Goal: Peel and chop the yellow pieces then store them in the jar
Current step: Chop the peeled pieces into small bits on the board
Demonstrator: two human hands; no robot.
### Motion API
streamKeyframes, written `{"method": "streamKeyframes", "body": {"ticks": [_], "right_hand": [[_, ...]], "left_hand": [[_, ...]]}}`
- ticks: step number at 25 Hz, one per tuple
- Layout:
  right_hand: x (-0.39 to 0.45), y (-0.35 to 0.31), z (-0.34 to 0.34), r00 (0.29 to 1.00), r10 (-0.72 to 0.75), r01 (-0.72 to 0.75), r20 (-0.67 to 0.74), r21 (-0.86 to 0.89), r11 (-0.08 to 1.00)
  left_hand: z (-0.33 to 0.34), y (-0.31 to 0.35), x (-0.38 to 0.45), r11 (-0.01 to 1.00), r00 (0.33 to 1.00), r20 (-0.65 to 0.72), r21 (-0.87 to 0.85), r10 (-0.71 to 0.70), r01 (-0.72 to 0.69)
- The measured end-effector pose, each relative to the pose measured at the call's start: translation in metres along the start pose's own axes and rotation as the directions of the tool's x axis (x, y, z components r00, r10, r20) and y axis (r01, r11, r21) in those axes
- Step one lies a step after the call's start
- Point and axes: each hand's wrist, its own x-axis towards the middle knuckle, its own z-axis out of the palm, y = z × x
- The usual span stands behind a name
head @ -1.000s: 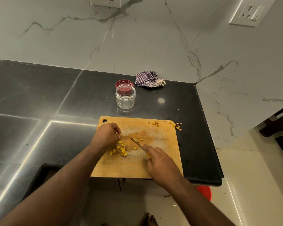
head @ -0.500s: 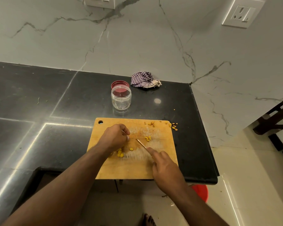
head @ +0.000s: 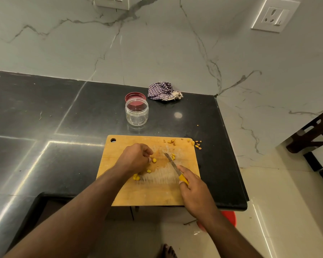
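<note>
1. Head view, centre of the frame: a person works at a wooden cutting board [head: 149,192] laid near the front edge of a black counter [head: 45,112], close enough, it seems, for both forearms to reach over it.
2. Right of centre, the right hand [head: 195,194] curls its fingers round the yellow handle of a small knife [head: 172,164], forefinger stretched along the top, probably to steady the cut; the blade slants up and left, its tip beside a few yellow pieces [head: 173,156].
3. Just left of centre, the left hand [head: 136,158] is bunched with fingers curled downward next to one yellow piece; whether it pinches anything cannot be told. More chopped pieces lie below it on the board, apparently herded together for cutting.
4. Above the board, the clear jar [head: 136,114] stands open and looks to hold nothing, with its red lid [head: 135,96] just behind, ready for the chopped pieces; storing is judged not yet begun.
5. At the board's upper right corner, scraps [head: 197,144], likely peelings pushed aside, spill onto the counter.
6. Upper centre, a checked cloth [head: 163,91] sits against the marble wall.
</note>
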Motion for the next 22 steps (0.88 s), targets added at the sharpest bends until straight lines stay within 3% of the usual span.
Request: {"method": "streamKeyframes", "body": {"ticks": [15, 22], "right_hand": [[-0.003, -0.025, 0.020, 0.994, -0.060, 0.074, 0.092, -0.152, 0.986], [-0.004, -0.033, 0.023, 0.993, -0.051, 0.073, 0.104, -0.232, 0.970]], "left_hand": [[0.023, -0.003, -0.007, 0.992, 0.990, -0.129, 0.119, 0.055, -0.039], [0.023, -0.003, -0.004, 0.993, 0.994, -0.103, 0.114, 0.040, -0.028]]}}
